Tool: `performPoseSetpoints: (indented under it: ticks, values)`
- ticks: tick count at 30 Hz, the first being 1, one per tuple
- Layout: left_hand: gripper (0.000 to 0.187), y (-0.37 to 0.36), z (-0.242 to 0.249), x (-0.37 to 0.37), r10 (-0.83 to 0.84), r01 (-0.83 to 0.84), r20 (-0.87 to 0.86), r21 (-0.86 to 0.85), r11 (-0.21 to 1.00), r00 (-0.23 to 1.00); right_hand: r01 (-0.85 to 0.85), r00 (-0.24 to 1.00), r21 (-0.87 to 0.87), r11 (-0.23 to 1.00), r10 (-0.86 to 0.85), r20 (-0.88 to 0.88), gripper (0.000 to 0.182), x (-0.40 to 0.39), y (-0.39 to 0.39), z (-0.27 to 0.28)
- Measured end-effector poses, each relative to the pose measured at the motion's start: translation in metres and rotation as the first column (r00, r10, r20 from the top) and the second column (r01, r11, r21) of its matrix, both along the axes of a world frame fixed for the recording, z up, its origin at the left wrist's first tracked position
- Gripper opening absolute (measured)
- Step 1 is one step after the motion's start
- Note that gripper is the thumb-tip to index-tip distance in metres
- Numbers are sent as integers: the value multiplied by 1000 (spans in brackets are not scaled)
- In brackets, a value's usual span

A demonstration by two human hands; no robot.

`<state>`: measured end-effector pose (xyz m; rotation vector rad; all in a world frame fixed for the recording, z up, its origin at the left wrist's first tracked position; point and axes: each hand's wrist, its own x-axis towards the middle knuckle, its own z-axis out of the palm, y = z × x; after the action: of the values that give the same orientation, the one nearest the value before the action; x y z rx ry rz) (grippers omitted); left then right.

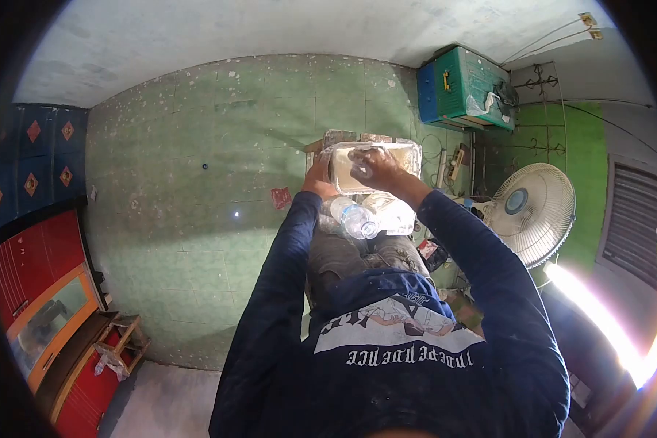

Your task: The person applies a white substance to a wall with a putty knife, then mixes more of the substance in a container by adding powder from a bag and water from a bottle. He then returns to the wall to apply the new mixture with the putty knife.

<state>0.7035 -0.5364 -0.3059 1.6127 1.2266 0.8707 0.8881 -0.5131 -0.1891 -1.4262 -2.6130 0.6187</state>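
Observation:
A white rectangular tray [418,159] with a pale cream filling sits in front of my knees on a low, stained support. My left hand [319,177] is closed on the tray's left edge. Over the filling, my right hand [377,168] reaches in with its fingers bent together and pale smears on them; what they hold, if anything, I cannot make out. Just below the tray, a clear plastic bottle [356,219] lies tilted near my lap, its neck toward me. Beside the bottle is a crumpled white plastic bag [395,214].
A white fan [531,213] stands to the right, near a bright tube light [598,321]. A green and blue cabinet [463,89] is at the upper right. A red scrap [280,198] lies on the green tiled floor [190,168]. A wooden stool [124,339] stands lower left.

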Motion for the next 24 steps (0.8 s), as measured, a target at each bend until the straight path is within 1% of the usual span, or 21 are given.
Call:
performPoseSetpoints:
  ticks: [1,2,3,5,6,8,9,10,11,12,14,15,16,17,18,19,21,22,23,24]
  values:
    - [86,0,12,0,9,-7,47,-35,999,999,7,1000,10,1000,-7,12,40,2,1,0]
    - [86,1,17,0,19,-13,90,-68,998,996,-37,998,-22,999,35,-53,41,3,3,3]
    - [86,1,13,-1,20,-15,89,-66,998,996,-38,998,-20,999,37,-55,41,1,4,5]
    - [86,0,12,-2,20,-18,61,-45,999,998,156,986,-188,970,-165,-34,41,-1,2,11]
    - [86,-1,12,-1,23,-21,64,-41,999,998,154,986,-184,971,-162,-31,41,2,2,14]
    - [88,-9,17,-8,79,-76,154,-28,997,985,-44,999,-21,999,44,-19,41,3,2,19]
    - [88,-15,22,-15,80,-77,151,-27,997,985,-45,999,-21,999,45,-22,41,5,4,12]
    - [88,-23,28,-21,130,-130,-33,21,991,991,25,999,-174,984,-33,-41,42,6,9,4]
    - [89,-31,33,-27,188,-175,-212,80,981,959,88,993,-323,942,-109,-47,42,7,13,-1]
    - [89,-39,25,-32,194,-180,-215,84,980,957,82,993,-319,944,-104,-50,42,4,15,8]
    - [86,-59,9,-45,218,-233,-232,-41,972,948,41,999,-259,965,-46,-14,41,0,12,24]
    - [86,-71,9,-52,218,-233,-235,-39,972,947,40,999,-258,965,-46,-18,41,4,8,12]
    - [82,-83,10,-57,226,-236,-170,-38,971,959,-14,999,-89,996,10,-38,41,10,4,-4]
    - [79,-96,11,-61,234,-239,-103,-36,970,967,-66,996,83,994,70,-49,40,15,3,-14]
    - [79,-111,9,-65,237,-241,-104,-31,970,966,-68,996,89,994,73,-51,40,13,5,-10]
    - [76,-128,7,-68,292,-301,-111,-80,950,950,-4,998,-55,998,1,-55,42,11,7,-6]
    - [71,-171,-14,-75,383,-403,-136,-185,896,914,119,990,-336,934,-137,-31,45,8,11,3]
    - [69,-194,-30,-77,420,-445,-153,-238,863,895,113,991,-332,936,-131,-33,45,7,12,3]
    - [67,-214,-37,-78,484,-488,-121,-405,773,867,76,996,-231,970,-83,-21,45,7,10,1]
    - [64,-231,-42,-80,547,-503,-104,-562,657,831,38,999,-131,991,-39,-6,45,6,8,-1]
